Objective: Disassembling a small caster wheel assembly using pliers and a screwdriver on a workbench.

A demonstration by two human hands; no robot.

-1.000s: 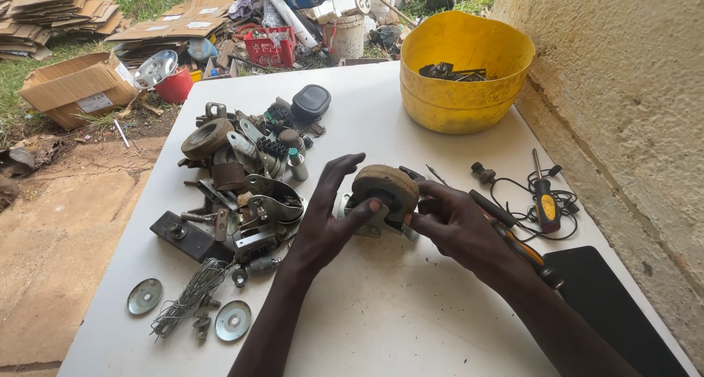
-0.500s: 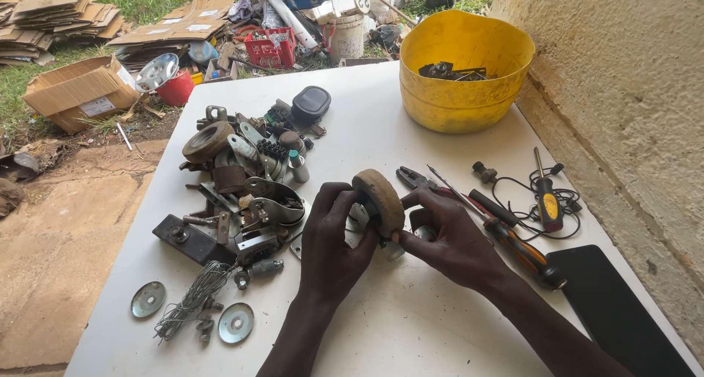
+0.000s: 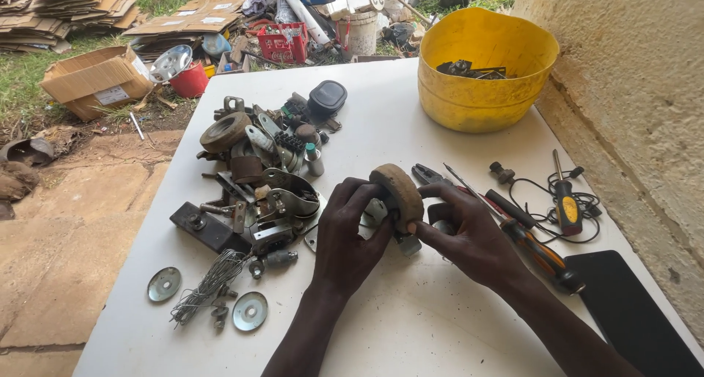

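Both my hands hold a worn brown caster wheel point(image 3: 398, 194) with a metal bracket, just above the white table point(image 3: 411, 318). My left hand point(image 3: 352, 234) grips the bracket side from the left, its fingers curled over the top. From the right, my right hand point(image 3: 469, 234) pinches the wheel, thumb on its rim. The wheel stands on edge, tilted. Parts of the bracket are hidden behind my fingers.
A heap of metal scrap point(image 3: 260, 179) with another caster wheel point(image 3: 224, 131) lies left of my hands. Two washers point(image 3: 249, 311) and a wire bundle point(image 3: 209, 285) lie nearer. Right are pliers point(image 3: 429, 175), screwdrivers point(image 3: 539, 249), a wired tool point(image 3: 566, 201), a black pad point(image 3: 631, 318). A yellow bowl point(image 3: 480, 91) stands behind; a wall runs along the right.
The caster wheel has been turned from lying fairly flat to standing on edge in my hands. My hands have shifted slightly toward me.
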